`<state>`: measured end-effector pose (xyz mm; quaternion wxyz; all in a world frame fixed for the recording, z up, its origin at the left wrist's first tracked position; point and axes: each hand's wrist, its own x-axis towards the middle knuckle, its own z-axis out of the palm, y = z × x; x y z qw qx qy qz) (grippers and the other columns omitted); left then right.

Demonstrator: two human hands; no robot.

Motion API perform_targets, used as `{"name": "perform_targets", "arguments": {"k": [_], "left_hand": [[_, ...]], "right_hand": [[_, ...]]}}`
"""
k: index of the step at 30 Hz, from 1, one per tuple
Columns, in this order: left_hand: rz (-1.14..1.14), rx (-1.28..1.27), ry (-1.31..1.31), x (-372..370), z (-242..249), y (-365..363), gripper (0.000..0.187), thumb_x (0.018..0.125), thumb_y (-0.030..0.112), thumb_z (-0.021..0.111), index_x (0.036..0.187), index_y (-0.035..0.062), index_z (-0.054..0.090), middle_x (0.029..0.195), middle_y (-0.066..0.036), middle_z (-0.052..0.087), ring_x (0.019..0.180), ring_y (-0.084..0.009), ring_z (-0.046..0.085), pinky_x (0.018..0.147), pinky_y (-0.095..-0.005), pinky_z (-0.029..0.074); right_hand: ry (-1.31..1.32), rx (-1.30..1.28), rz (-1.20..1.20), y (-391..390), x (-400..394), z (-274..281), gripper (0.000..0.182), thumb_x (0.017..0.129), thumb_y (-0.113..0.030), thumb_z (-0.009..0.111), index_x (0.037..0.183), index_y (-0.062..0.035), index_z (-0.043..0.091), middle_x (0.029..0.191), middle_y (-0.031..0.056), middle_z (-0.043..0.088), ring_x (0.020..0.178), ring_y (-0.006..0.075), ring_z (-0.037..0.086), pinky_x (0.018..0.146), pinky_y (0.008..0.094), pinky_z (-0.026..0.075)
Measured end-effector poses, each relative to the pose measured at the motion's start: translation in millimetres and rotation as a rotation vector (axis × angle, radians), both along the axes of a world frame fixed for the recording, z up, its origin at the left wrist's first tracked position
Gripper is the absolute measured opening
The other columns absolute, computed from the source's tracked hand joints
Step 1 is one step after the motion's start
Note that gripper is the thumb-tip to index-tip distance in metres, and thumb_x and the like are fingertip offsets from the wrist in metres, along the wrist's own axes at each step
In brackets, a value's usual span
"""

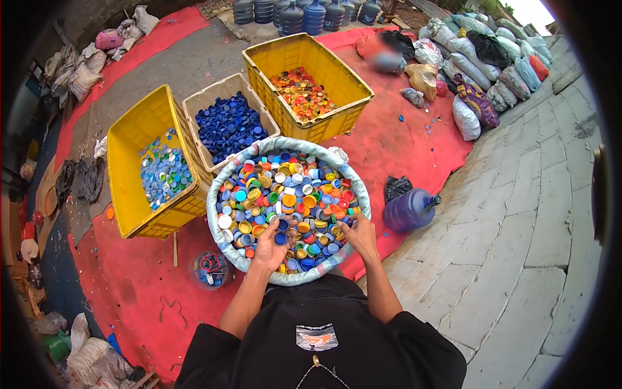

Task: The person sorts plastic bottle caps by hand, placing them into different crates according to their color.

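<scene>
A round basket with a pale cloth-wrapped rim (pixel 358 188) sits in front of my body, heaped with plastic bottle caps (pixel 304 201) of many colours. My left hand (pixel 269 249) is at the near left part of the heap, its fingers curled around dark blue bottle caps (pixel 280 238). Over the right side of the basket reaches my right hand (pixel 359 235), fingertips drawn together among the caps. What those fingertips hold, if anything, is too small to make out.
Beyond the basket stand a yellow crate (pixel 116 175) of light blue and green caps, a whitish crate (pixel 194 104) of dark blue caps and another yellow crate (pixel 350 107) of orange caps. A water jug (pixel 409 211) lies right, near the block wall (pixel 518 214). Filled sacks (pixel 470 71) pile up behind.
</scene>
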<state>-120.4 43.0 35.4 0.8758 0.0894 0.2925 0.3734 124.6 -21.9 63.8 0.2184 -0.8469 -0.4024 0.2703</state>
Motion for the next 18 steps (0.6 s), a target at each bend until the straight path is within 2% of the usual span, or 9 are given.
{"name": "perform_targets", "arguments": {"k": [1, 4, 5, 7, 8, 10, 12, 13, 18], "left_hand": [[-0.002, 0.007, -0.004, -1.5, 0.5, 1.5, 0.036, 0.098, 0.031, 0.049, 0.119, 0.0025, 0.054, 0.112, -0.013, 0.064, 0.09, -0.0206, 0.063, 0.077, -0.0347, 0.051], [0.011, 0.026, -0.009, -7.3, 6.8, 5.2, 0.039, 0.097, 0.031, 0.05, 0.122, 0.0014, 0.052, 0.117, -0.016, 0.062, 0.097, -0.0229, 0.063, 0.084, -0.0359, 0.051], [0.027, 0.038, -0.033, -9.1, 9.5, 6.2, 0.037, 0.096, 0.029, 0.051, 0.122, 0.0023, 0.053, 0.118, -0.016, 0.061, 0.097, -0.0225, 0.062, 0.085, -0.0365, 0.05], [0.079, 0.06, -0.072, -14.0, 21.3, 6.6, 0.033, 0.095, 0.025, 0.052, 0.12, 0.0041, 0.054, 0.119, -0.016, 0.06, 0.099, -0.0218, 0.061, 0.087, -0.0377, 0.048], [0.101, 0.043, -0.109, -17.9, 19.5, 8.2, 0.037, 0.089, 0.017, 0.052, 0.124, 0.0035, 0.052, 0.124, -0.017, 0.057, 0.106, -0.023, 0.057, 0.092, -0.0386, 0.046], [0.167, 0.072, -0.161, -24.1, 20.8, 10.1, 0.044, 0.083, 0.007, 0.049, 0.127, 0.0024, 0.049, 0.128, -0.017, 0.055, 0.108, -0.0243, 0.056, 0.093, -0.0381, 0.045], [0.2, 0.072, -0.161, -32.8, 24.0, 13.6, 0.06, 0.072, -0.004, 0.045, 0.132, 0.0008, 0.045, 0.131, -0.017, 0.052, 0.113, -0.0259, 0.054, 0.097, -0.0383, 0.044], [0.222, 0.088, -0.158, -36.6, 23.7, 15.9, 0.062, 0.07, -0.005, 0.046, 0.132, 0.0004, 0.045, 0.131, -0.017, 0.052, 0.114, -0.0257, 0.053, 0.099, -0.0378, 0.042], [0.332, 0.097, -0.118, -60.2, 18.4, 42.3, 0.067, 0.06, -0.013, 0.04, 0.126, -0.0015, 0.048, 0.124, -0.014, 0.054, 0.118, -0.0246, 0.051, 0.108, -0.0372, 0.037]], "right_hand": [[0.068, 0.119, 0.01, 1.1, -1.3, -4.6, 0.041, 0.08, -0.033, 0.073, 0.098, 0.0024, 0.063, 0.076, 0.0114, 0.065, 0.069, 0.0194, 0.065, 0.063, 0.0326, 0.051], [0.835, 0.247, -0.105, 8.2, -11.5, 2.1, 0.029, 0.086, -0.026, 0.068, 0.102, -0.0032, 0.06, 0.078, 0.0048, 0.063, 0.065, 0.0104, 0.06, 0.059, 0.0266, 0.047], [1.036, 0.257, -0.172, 11.5, -19.3, 7.5, 0.021, 0.089, -0.018, 0.063, 0.105, -0.0067, 0.057, 0.082, 0.0018, 0.061, 0.064, 0.0069, 0.057, 0.058, 0.0233, 0.045], [1.403, 0.365, -0.197, 16.4, -33.8, 7.6, 0.024, 0.084, -0.01, 0.059, 0.108, -0.0056, 0.055, 0.097, 0.0079, 0.061, 0.08, 0.0149, 0.06, 0.07, 0.03, 0.048], [1.543, 0.403, -0.181, 19.5, -43.0, 8.9, 0.029, 0.082, -0.008, 0.058, 0.11, -0.0056, 0.053, 0.102, 0.0095, 0.061, 0.087, 0.018, 0.06, 0.076, 0.0324, 0.048], [1.709, 0.354, -0.173, 27.7, -60.7, 8.5, 0.047, 0.07, -0.001, 0.051, 0.117, -0.0031, 0.051, 0.115, 0.0163, 0.058, 0.107, 0.0296, 0.059, 0.091, 0.0422, 0.049], [1.803, 0.312, -0.23, 37.9, -84.5, 16.0, 0.056, 0.065, 0.001, 0.048, 0.121, -0.0021, 0.05, 0.119, 0.0183, 0.055, 0.111, 0.0328, 0.056, 0.095, 0.0449, 0.048], [1.905, 0.29, -0.23, 43.1, -91.5, 12.0, 0.066, 0.06, 0.007, 0.045, 0.125, -0.0004, 0.048, 0.124, 0.0202, 0.053, 0.12, 0.0364, 0.051, 0.103, 0.0481, 0.044], [1.847, 0.235, -0.118, 76.4, -125.6, 10.0, 0.073, 0.056, 0.019, 0.038, 0.128, 0.0061, 0.045, 0.133, 0.0238, 0.048, 0.13, 0.0391, 0.044, 0.11, 0.0487, 0.038]]}}
